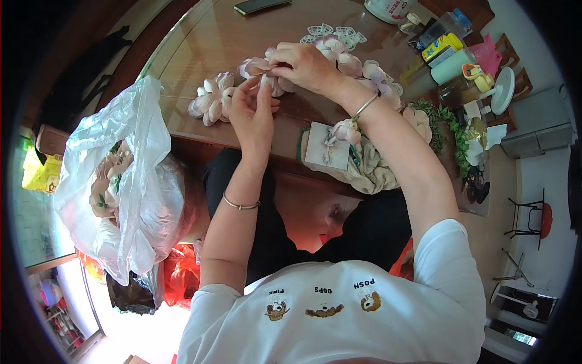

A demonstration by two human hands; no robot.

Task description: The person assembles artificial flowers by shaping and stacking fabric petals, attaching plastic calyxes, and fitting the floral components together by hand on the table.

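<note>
Centrally, right hand (303, 65) pinches pale petal (260, 64) at its left fingertips; left hand (251, 115) just below, fingers curled, grip unclear; loose-petalled flower (213, 100) farther left, on table (182, 67).

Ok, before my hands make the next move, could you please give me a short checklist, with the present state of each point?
1. Right hand fingertips at the pale flower: ok.
2. Left hand grip firm: cannot tell; the fingers hide the contact.
3. Loose flower lying apart from the left hand, on its outer side: ok.
4. White block bare on top: not ok; a rosy bloom overlaps it and dark specks mark it.
5. Right bracelet free of that bloom: cannot tell; they look very close.
6. Phone away from both hands: ok, beyond them on the table.
</note>
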